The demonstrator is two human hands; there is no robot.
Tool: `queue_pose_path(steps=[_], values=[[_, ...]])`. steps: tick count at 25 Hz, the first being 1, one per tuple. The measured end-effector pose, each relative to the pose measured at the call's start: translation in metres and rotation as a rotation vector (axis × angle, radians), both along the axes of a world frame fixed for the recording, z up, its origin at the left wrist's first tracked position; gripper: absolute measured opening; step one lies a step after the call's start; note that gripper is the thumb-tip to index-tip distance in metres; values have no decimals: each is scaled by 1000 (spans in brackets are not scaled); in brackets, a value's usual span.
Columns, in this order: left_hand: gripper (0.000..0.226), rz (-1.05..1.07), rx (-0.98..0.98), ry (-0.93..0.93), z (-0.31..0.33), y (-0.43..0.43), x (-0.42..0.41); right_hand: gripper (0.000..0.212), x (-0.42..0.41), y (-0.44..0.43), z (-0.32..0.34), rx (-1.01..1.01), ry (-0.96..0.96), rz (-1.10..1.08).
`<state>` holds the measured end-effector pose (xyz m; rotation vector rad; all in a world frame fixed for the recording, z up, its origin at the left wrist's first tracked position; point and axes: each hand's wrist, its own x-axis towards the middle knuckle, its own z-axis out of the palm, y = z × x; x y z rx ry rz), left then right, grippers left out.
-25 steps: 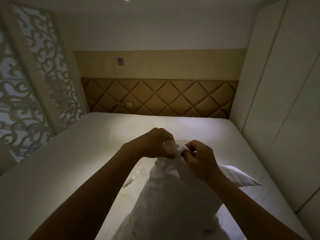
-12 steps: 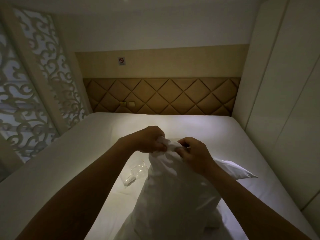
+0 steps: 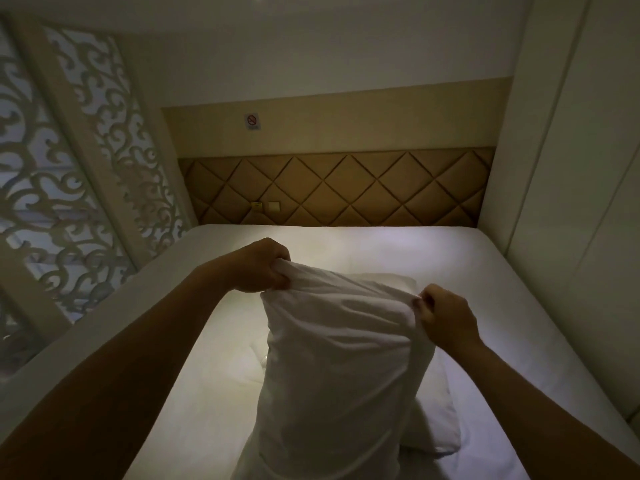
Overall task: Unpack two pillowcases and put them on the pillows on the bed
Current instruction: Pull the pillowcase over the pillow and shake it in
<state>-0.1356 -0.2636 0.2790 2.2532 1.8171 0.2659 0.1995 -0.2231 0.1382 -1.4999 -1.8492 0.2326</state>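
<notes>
Head view: left hand (image 3: 258, 268) clenched on the top left corner of the pillowcase (image 3: 339, 358), right hand (image 3: 446, 318) pinching the top right corner. The case is held upright over the bed (image 3: 346, 244), with a second pillow (image 3: 436, 417) lying just behind it to the right. Step looks like settling the hidden pillow down into the case: keep both corner grips firm and level and shake in short drops so it slides to the closed end, since a slipped corner would likely bunch the fabric.
</notes>
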Motion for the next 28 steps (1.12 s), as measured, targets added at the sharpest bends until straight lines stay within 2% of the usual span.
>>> queue_pose_path(steps=[2,4,5,7,9,12,14,17,20,23,25,28], values=[[15,-13,5,-8,-2,-4,2,20,-3,5,15,-63,-126,-59],[18,-2,15,-68,-7,-7,5,12,-16,0,32,78,-267,-115],[20,3,22,-105,-9,-8,6,9,-27,-6,40,209,-230,-75],[21,11,48,-159,-12,-11,9,9,-55,-26,56,381,-98,145],[21,13,61,-198,-14,-12,13,6,-81,-41,65,334,-1,393],[25,5,90,-242,-18,-16,19,29,-101,-46,65,172,27,497],[27,6,93,-298,-21,-18,22,34,-106,-40,61,64,-17,520],[33,11,73,-419,-28,-22,28,28,-110,-34,55,-45,-70,540],[44,82,91,-629,-37,-29,35,21,-108,-30,51,11,25,505],[44,155,180,-820,-63,-42,39,19,-102,-28,48,22,206,424],[36,186,301,-764,-94,-51,40,19,-99,-25,47,-5,288,378],[32,195,489,-532,-134,-56,46,19,-98,-22,46,-51,345,322]])
